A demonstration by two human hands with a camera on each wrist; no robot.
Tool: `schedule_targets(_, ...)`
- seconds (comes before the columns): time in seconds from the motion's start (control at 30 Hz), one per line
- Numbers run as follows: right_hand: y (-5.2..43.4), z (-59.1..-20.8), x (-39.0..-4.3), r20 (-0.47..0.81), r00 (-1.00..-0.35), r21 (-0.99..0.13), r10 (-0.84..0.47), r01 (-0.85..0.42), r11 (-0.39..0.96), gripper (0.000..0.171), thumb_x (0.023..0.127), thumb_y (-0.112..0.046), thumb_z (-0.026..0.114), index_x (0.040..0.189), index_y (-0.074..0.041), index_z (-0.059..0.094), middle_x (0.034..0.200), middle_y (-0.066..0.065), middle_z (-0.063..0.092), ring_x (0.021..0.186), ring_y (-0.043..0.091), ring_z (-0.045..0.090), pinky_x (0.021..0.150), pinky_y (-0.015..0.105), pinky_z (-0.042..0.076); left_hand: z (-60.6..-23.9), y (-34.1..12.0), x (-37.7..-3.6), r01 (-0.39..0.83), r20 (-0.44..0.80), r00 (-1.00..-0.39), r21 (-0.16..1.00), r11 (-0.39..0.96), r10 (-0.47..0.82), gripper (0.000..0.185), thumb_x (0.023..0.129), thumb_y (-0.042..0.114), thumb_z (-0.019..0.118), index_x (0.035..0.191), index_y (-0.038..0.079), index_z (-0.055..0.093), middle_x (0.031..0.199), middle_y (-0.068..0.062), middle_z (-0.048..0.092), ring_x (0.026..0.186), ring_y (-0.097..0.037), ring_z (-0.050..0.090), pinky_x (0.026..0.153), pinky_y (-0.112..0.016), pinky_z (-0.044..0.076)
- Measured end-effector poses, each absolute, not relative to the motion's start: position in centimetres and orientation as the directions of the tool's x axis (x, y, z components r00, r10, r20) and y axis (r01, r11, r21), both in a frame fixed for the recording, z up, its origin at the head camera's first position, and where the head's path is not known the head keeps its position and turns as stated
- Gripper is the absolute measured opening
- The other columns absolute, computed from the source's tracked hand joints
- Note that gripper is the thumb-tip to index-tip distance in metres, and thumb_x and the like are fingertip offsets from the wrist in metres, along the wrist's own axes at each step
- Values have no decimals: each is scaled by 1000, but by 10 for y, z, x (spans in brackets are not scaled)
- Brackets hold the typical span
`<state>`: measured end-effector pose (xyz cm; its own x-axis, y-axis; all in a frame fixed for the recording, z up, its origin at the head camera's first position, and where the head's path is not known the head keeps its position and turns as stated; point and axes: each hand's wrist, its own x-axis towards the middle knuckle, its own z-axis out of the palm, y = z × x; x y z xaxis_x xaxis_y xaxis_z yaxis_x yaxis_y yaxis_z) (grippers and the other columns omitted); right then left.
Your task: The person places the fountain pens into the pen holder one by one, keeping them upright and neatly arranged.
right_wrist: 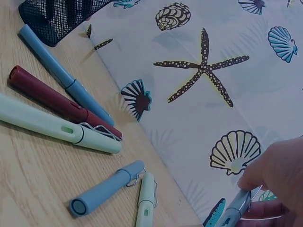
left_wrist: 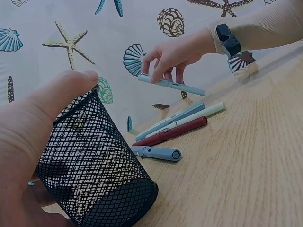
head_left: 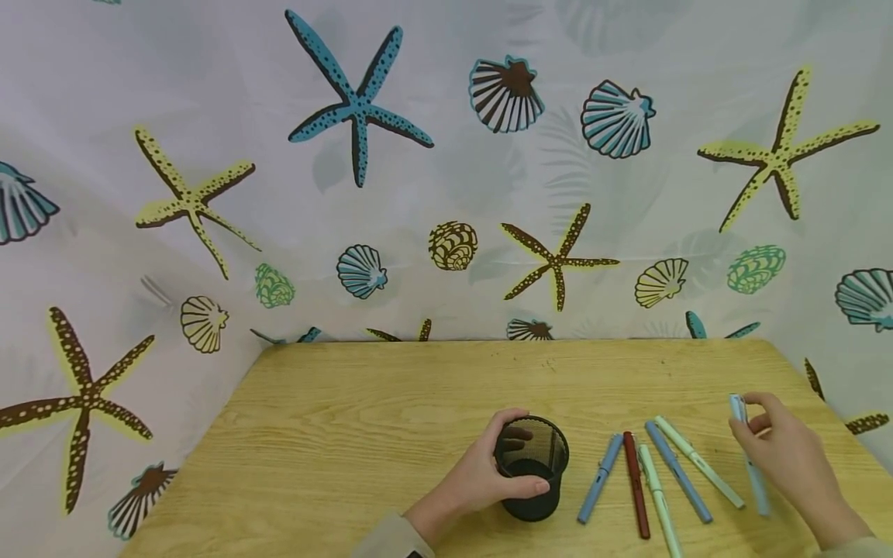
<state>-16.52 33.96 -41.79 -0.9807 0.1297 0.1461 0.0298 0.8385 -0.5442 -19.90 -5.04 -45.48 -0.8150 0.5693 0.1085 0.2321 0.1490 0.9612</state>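
Note:
My left hand grips a black mesh pen cup that stands upright on the wooden table; the thumb curls over its near rim and the fingers wrap the far side. In the left wrist view the cup fills the lower left. To the right, my right hand pinches a light blue pen near its cap. The left wrist view shows this pen raised off the table under the right hand. In the right wrist view the fingers hold the pen.
Several pens lie side by side between the cup and my right hand: a blue pen, a red pen, a pale green pen, another blue pen and another pale green pen. A seashell-print curtain surrounds the table.

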Motion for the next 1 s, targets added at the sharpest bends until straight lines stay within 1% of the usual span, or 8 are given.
schedule_targets(0.17, 332, -415, -163, 228, -966, -553, 124, -24, 833, 47, 95, -29, 51, 126, 5, 41, 84, 15, 61, 67, 25, 60, 48, 33, 43, -454, -50, -198, 230, 106, -813, 962, 148, 573, 73, 79, 36, 74, 137, 36, 31, 129, -4, 45, 121, -26, 43, 92, -48, 40)
schedule_targets(0.37, 321, -415, -164, 372, -915, -550, 154, -85, 831, 41, 94, -25, 56, 123, 2, 47, 83, 12, 61, 67, 23, 59, 48, 31, 43, -455, -49, -198, 227, 99, -813, 961, 156, 574, 72, 79, 36, 74, 137, 36, 31, 129, -3, 45, 121, -26, 43, 92, -48, 40)
schedule_targets(0.43, 317, -414, -164, 420, -892, -548, 165, -104, 830, 40, 93, -24, 58, 123, 1, 49, 82, 12, 61, 66, 18, 57, 48, 30, 42, -455, -49, -198, 228, 100, -812, 961, 155, 576, 72, 79, 36, 74, 137, 36, 30, 129, -3, 44, 121, -26, 43, 92, -48, 40)
schedule_targets(0.5, 313, -412, -164, 466, -867, -549, 175, -129, 826, 39, 92, -23, 59, 122, 0, 50, 82, 11, 62, 64, 10, 55, 48, 27, 42, -455, -49, -198, 231, 101, -810, 960, 156, 577, 72, 79, 37, 74, 137, 36, 30, 130, -3, 44, 121, -27, 43, 92, -48, 39)
schedule_targets(0.63, 304, -409, -163, 562, -809, -550, 173, -209, 809, 37, 89, -17, 64, 120, 0, 53, 82, 10, 62, 63, -4, 49, 48, 21, 41, -455, -49, -198, 237, 105, -807, 959, 155, 581, 72, 79, 36, 73, 137, 36, 30, 130, -4, 44, 121, -27, 42, 92, -48, 39)
schedule_targets(0.8, 290, -404, -162, 649, -741, -544, 174, -291, 787, 36, 84, -8, 68, 118, 0, 56, 80, 8, 61, 65, -8, 48, 50, 13, 40, -456, -49, -198, 235, 108, -805, 961, 147, 584, 72, 80, 36, 73, 137, 35, 30, 130, -6, 44, 121, -27, 42, 92, -48, 40)
schedule_targets(1.0, 276, -399, -166, 675, -718, -572, 171, -363, 736, 37, 83, -4, 68, 118, -1, 56, 83, 7, 60, 70, -9, 48, 55, 8, 41, -456, -49, -200, 225, 103, -807, 964, 142, 581, 71, 80, 35, 73, 136, 36, 30, 131, -7, 44, 121, -27, 43, 92, -48, 39)
